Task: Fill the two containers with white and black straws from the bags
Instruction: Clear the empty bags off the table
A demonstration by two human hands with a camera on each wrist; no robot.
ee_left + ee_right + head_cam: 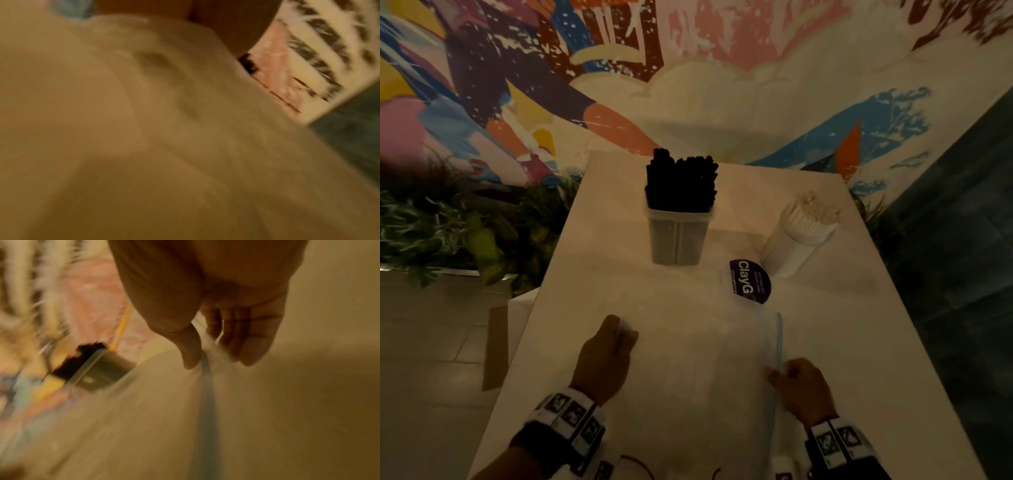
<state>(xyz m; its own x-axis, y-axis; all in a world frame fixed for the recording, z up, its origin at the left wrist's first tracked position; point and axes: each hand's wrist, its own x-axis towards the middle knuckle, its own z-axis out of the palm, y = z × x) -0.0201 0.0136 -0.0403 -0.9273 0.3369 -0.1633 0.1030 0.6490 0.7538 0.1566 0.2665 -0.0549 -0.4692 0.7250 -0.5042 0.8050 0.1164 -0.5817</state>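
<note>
Two containers stand toward the far end of the counter (842,308): a clear square container (677,236) packed with black straws (681,181) near the middle, and a white round container (796,240) crammed with white straws (816,207) by the right edge. Both look full, so the filling seems done. A clear plastic bag (705,349), apparently empty, lies flat on the near half of the counter, its dark round label (750,281) just beside the white container. The left hand (604,356) curls over the bag's left edge and seems to grip it; the left wrist view is too blurred to confirm. The right hand (803,385) pinches the bag's blue-striped right edge (778,339) between thumb (190,353) and fingers (252,337). Such film is light, limp and slippery, so it is best taken by its stiffer striped edge. Loose straws roll and crush easily; take them as a bundle near the middle.
</note>
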